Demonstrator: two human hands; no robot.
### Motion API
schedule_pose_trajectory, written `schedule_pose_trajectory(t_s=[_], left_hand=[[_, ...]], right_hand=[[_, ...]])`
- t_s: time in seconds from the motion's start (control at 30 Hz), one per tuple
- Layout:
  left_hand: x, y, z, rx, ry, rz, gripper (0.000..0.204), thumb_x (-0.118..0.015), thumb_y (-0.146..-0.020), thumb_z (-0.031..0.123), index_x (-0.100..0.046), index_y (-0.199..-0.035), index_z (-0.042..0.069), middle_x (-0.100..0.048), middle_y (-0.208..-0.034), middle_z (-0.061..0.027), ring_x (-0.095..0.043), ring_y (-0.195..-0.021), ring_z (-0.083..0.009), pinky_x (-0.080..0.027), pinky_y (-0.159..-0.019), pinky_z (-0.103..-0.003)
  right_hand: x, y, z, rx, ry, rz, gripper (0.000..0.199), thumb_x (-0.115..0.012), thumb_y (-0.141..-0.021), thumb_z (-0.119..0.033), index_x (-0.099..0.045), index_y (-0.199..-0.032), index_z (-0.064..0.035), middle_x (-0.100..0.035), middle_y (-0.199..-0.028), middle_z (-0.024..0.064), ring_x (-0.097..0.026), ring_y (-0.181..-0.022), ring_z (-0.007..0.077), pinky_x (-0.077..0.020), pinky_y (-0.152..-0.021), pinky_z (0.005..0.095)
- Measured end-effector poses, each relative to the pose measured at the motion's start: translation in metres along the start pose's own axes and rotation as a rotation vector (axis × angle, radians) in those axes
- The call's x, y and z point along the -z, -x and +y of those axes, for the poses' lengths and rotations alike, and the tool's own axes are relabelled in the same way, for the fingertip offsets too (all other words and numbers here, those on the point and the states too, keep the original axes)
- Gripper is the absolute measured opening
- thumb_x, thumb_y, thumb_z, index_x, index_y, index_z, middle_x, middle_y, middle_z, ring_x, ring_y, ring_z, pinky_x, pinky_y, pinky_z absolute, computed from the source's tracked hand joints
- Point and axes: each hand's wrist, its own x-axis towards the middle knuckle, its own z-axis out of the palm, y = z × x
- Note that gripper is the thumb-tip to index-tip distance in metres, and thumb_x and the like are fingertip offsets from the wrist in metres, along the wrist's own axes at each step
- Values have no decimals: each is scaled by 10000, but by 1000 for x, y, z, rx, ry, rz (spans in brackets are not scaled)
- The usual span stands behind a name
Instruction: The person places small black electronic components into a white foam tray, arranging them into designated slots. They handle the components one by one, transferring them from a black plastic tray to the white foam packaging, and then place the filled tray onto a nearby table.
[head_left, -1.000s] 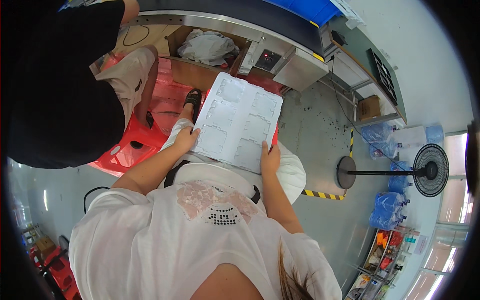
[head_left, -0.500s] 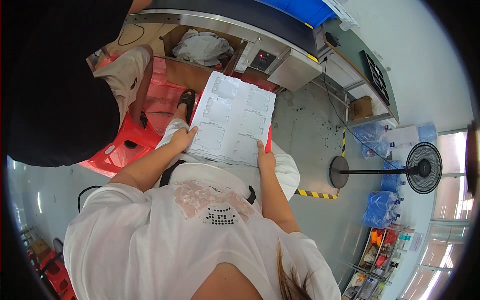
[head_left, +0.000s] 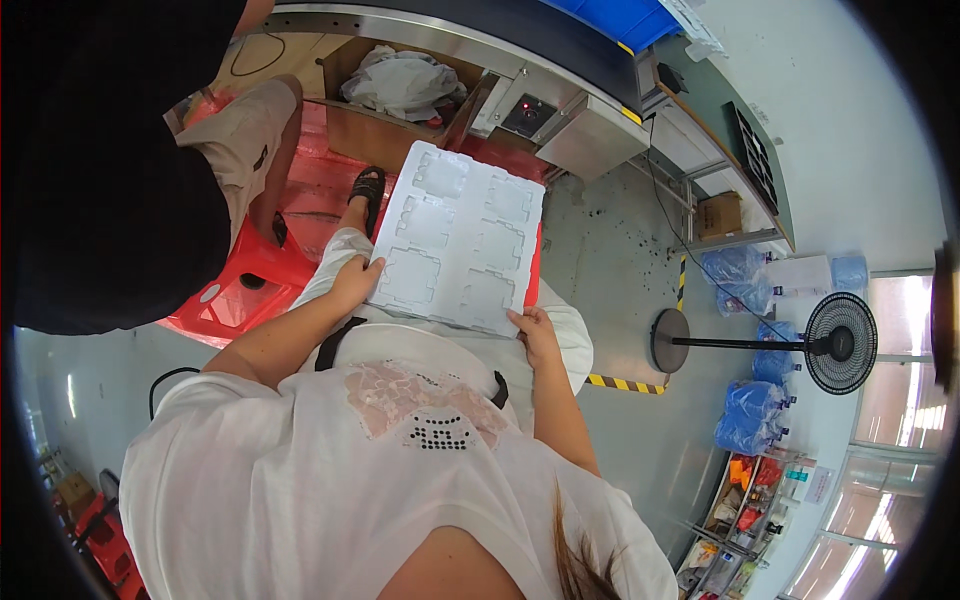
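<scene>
A white moulded foam tray [head_left: 462, 232] with several shaped recesses rests over my lap, tilted slightly. No parts show in its recesses. My left hand [head_left: 357, 283] grips the tray's left edge near its lower corner, thumb on top. At the lower right corner, my right hand [head_left: 537, 333] pinches the tray between thumb and bent fingers. Whether more than one tray is stacked there cannot be told. A red surface [head_left: 534, 268] peeks out from beneath its right side.
Ahead runs a dark conveyor belt [head_left: 480, 32] with a metal frame and a control box [head_left: 528, 116]. A cardboard box [head_left: 375, 135] holding plastic bags sits below. Another person in black [head_left: 110, 180] is at left beside a red stool [head_left: 240, 290]. A black fan [head_left: 840, 343] stands right.
My right hand has slid down the tray's right edge to its lower corner and now pinches there. The tray has shifted slightly left; my left hand keeps its hold.
</scene>
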Motion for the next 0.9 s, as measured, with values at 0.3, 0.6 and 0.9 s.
schedule_pose_trajectory(t_s=[0.3, 0.6, 0.9], left_hand=[[17, -14, 6, -42, -125, -135, 494, -550, -816, 414, -584, -907, -71, -612, -817, -252, -613, -750, -317, -460, -687, -401], [109, -60, 111, -442, 200, 364, 160, -545, -824, 53, -561, -953, -40, -556, -947, -175, -533, -895, -303, -423, -796, -345], [215, -257, 291, -951, -101, 1102, 168, -542, -849, 115, -610, -987, 45, -605, -914, -65, -576, -803, -161, -451, -701, -269]], right_hand=[[-22, -1, -38, 139, 1032, 191, 473, -719, -658, -340, -552, -889, 37, -611, -894, 241, -589, -826, 386, -463, -742, 419], [-119, -35, -297, 575, 667, -400, 268, -600, -846, -233, -606, -979, -1, -616, -885, 52, -554, -824, 113, -446, -743, 249], [-258, -227, -455, 1068, 1228, 217, 384, -623, -783, -300, -601, -1012, 7, -579, -1027, 202, -529, -1041, 342, -438, -852, 413]])
